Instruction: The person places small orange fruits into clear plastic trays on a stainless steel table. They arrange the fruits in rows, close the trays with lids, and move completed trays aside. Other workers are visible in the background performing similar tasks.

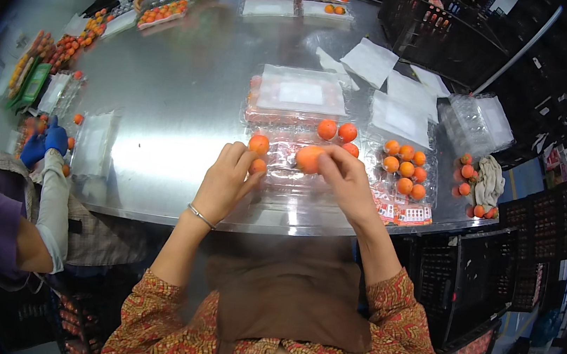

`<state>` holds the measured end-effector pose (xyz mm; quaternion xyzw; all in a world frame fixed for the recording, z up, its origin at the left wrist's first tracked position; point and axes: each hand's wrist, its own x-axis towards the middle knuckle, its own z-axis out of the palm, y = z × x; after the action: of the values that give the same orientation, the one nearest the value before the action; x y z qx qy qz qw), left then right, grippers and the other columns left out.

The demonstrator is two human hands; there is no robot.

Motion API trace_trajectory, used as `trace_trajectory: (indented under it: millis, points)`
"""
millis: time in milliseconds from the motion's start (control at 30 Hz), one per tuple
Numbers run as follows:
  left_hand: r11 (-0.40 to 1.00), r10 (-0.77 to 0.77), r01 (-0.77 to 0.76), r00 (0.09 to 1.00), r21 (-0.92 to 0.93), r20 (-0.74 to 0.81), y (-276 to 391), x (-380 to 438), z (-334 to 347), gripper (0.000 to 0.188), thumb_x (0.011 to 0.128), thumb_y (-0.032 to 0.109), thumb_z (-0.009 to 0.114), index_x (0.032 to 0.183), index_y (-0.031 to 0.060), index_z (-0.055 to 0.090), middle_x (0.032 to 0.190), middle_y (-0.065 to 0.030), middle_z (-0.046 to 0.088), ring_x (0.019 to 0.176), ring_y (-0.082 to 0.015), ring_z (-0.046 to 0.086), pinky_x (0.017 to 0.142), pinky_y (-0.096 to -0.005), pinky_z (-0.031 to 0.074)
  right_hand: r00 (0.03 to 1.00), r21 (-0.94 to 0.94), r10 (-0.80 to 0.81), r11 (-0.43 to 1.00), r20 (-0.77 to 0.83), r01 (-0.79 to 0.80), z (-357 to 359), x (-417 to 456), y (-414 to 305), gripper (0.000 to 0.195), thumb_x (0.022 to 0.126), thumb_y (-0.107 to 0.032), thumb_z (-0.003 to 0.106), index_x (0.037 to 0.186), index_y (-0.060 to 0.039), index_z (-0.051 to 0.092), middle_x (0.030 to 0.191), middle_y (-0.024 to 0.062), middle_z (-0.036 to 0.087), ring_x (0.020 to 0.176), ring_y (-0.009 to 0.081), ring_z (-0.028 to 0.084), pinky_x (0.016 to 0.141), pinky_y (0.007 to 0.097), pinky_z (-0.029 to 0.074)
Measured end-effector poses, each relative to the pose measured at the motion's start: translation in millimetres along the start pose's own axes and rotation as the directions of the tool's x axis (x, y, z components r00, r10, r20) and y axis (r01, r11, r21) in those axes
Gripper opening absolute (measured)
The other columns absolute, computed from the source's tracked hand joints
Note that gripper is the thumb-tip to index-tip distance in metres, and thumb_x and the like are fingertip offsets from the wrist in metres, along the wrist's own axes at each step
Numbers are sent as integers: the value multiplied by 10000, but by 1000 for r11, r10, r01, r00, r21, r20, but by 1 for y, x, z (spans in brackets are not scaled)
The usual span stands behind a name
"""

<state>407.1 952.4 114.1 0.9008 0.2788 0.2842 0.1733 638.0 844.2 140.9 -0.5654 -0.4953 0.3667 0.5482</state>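
Observation:
My right hand (349, 182) holds an orange-red round fruit (309, 159), perhaps a tomato or persimmon, above a clear plastic clamshell tray (278, 176). At the tray's left side, my left hand (230, 178) has its fingers on a fruit (257, 166); another fruit (259, 144) sits just beyond it. Several fruits (327, 129) lie at the tray's far right. Behind it stands a filled clear pack (249, 112) with a white pad (302, 91) on top. To the right, another clear tray (381, 181) holds several fruits (406, 169).
White pads (369, 62) and stacked clear trays (467, 125) lie at the right of the metal table (166, 93). A cloth (490, 181) lies near the right edge. Black crates (438, 37) stand beyond. A co-worker's blue gloves (56, 137) are at left; other people work across the table.

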Motion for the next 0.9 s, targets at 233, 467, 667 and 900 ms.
trace_trajectory:
  millis: [233, 467, 667, 900]
  points:
    - [998, 28, -29, 999, -50, -32, -6, 2, 2, 275, 874, 124, 746, 1101, 25, 628, 1025, -133, 573, 986, -329, 569, 829, -415, 503, 974, 664, 226, 730, -11, -162, -18, -32, 8, 395, 1108, -272, 527, 1415, -25, 498, 1145, 138, 684, 967, 198, 702, 781, 285, 566]
    - [411, -320, 262, 938, -873, 130, 37, -7, 14, 385, 1124, 357, 469, 1214, 4, 593, 1060, -76, 648, 847, -141, 597, 738, -277, 498, 962, 439, 138, 898, -235, -21, -26, -47, 12, 457, 1025, -124, 671, 1426, 4, 493, 1233, 143, 664, 1100, 192, 689, 954, 318, 570]
    - [22, -226, 378, 904, -925, 364, 68, -4, 38, 389, 1118, 233, 500, 1435, 8, 505, 1187, -120, 684, 871, -120, 616, 732, -251, 509, 937, 156, -5, 986, -349, 63, -31, -58, 19, 551, 909, -4, 756, 1396, 26, 501, 1271, 148, 665, 1187, 205, 664, 1053, 338, 528]
    - [43, -201, 404, 900, -914, 388, 82, 3, 50, 366, 1087, 182, 564, 1409, 12, 522, 1207, -109, 675, 908, -123, 617, 781, -267, 514, 915, -195, -157, 977, -371, 88, -40, -66, 24, 418, 859, 8, 785, 1255, -17, 655, 1234, 110, 687, 1106, 195, 705, 969, 328, 586]
